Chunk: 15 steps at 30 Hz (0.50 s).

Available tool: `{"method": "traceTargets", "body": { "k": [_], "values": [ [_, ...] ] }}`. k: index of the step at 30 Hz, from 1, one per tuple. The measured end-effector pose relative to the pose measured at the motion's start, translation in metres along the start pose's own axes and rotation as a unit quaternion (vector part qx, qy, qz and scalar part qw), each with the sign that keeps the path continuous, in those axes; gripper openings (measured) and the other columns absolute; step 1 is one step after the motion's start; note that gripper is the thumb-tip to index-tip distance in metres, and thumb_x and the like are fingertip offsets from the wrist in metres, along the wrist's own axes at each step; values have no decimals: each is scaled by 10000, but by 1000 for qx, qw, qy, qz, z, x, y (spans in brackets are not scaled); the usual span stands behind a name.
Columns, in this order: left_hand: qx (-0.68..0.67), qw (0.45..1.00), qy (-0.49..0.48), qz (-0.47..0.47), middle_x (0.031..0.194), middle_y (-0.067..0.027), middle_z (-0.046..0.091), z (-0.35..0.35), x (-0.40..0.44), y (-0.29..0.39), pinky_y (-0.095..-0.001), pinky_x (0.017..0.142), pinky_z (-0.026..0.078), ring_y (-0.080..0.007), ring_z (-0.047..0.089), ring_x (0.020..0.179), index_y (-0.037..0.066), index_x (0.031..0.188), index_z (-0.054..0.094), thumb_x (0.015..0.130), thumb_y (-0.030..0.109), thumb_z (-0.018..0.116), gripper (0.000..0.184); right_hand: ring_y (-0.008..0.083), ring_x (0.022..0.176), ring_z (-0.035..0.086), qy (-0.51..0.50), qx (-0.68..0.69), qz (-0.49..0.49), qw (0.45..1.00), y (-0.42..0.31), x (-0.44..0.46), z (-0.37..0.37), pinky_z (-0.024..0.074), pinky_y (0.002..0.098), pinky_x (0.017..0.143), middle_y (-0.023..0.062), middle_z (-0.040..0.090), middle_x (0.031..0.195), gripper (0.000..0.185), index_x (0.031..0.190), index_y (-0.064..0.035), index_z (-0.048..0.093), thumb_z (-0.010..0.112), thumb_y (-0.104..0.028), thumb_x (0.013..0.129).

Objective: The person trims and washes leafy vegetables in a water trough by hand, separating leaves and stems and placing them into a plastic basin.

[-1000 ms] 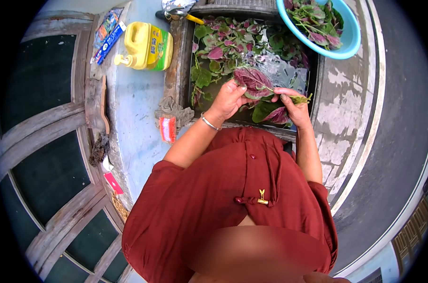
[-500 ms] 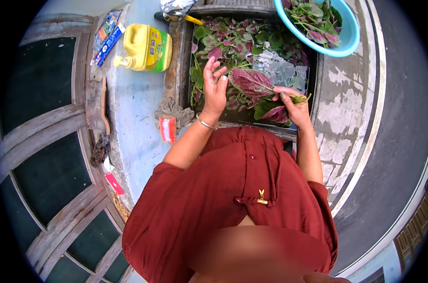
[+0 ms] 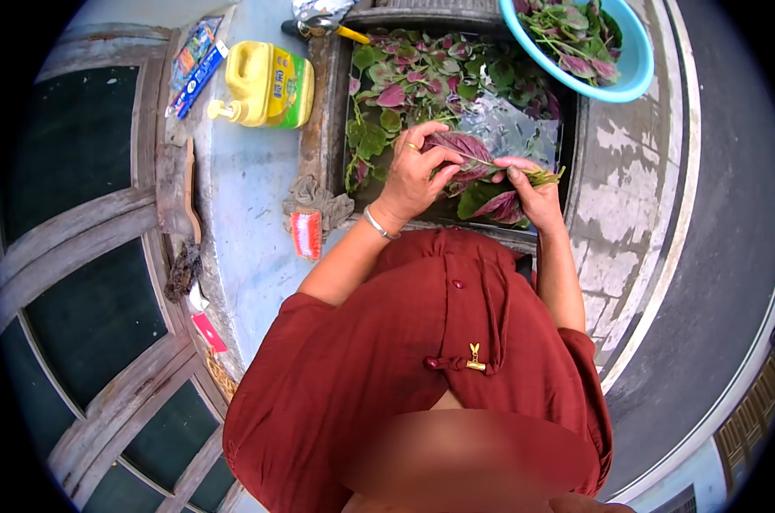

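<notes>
My right hand (image 3: 537, 192) is closed around the stems of a few amaranth leaves, whose cut ends stick out to the right. One large purple-red amaranth leaf (image 3: 466, 147) points left from it, and a darker green and purple leaf (image 3: 497, 208) hangs below. At the left end of the large leaf, my left hand (image 3: 417, 171), with a ring and a bracelet, has its fingers bent around the leaf's edge. Under both hands is a dark sink (image 3: 570, 154) of water, where many loose amaranth leaves (image 3: 413, 77) float.
A light-blue basin (image 3: 642, 64) of amaranth leaves stands at the sink's far right corner. On the pale ledge at left are a yellow detergent jug (image 3: 263, 85), a red-and-white scrub brush (image 3: 305, 235) and a grey rag (image 3: 323, 203). A yellow-handled tool (image 3: 351, 35) lies at the back.
My left hand has moved right and turned, its fingers going from spread apart to bent around the large leaf. My right hand has stayed nearly still with the stems.
</notes>
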<state>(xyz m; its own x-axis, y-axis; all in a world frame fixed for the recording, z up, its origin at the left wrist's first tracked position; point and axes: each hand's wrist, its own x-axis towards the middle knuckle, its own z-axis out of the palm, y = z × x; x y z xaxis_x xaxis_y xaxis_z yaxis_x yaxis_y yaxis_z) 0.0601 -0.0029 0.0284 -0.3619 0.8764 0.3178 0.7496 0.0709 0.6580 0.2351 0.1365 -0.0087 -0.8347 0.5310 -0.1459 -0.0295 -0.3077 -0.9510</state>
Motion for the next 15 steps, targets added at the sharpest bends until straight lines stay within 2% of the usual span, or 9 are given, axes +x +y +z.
{"method": "traceTargets", "body": {
  "k": [5, 8, 10, 15],
  "values": [
    [-22, 1000, 3, -16, 1092, -120, 512, 4, -3, -4, -355, 882, 393, -270, 490, 1017, 67, 795, 617, 681, 47, 692, 138, 104, 763, 574, -3, 4, -1, 1000, -1, 1, 2, 467, 254, 728, 33, 645, 915, 190, 995, -10, 640, 552, -146, 895],
    [-89, 994, 5, -66, 1079, -120, 519, 7, -7, -7, -339, 869, 399, -249, 503, 997, 46, 790, 612, 731, 72, 672, 88, 102, 762, 573, -4, 5, 2, 1000, 0, 1, 2, 466, 253, 724, 32, 644, 906, 191, 993, -13, 641, 551, -150, 896],
    [-211, 967, 23, -140, 1063, -114, 539, 9, -9, -6, -324, 865, 397, -218, 507, 995, 35, 792, 609, 780, 99, 648, 76, 99, 762, 572, -3, 6, 2, 1000, 2, 1, 2, 465, 251, 721, 31, 643, 890, 192, 992, -15, 641, 551, -155, 897],
    [-240, 954, 14, -178, 1055, -103, 566, 18, -20, -29, -310, 889, 380, -188, 503, 1005, 25, 807, 598, 831, 137, 612, 115, 93, 760, 568, -4, 3, 21, 1000, 5, 0, 0, 455, 234, 705, 26, 628, 816, 205, 973, -23, 644, 545, -189, 903]
  ]
}}
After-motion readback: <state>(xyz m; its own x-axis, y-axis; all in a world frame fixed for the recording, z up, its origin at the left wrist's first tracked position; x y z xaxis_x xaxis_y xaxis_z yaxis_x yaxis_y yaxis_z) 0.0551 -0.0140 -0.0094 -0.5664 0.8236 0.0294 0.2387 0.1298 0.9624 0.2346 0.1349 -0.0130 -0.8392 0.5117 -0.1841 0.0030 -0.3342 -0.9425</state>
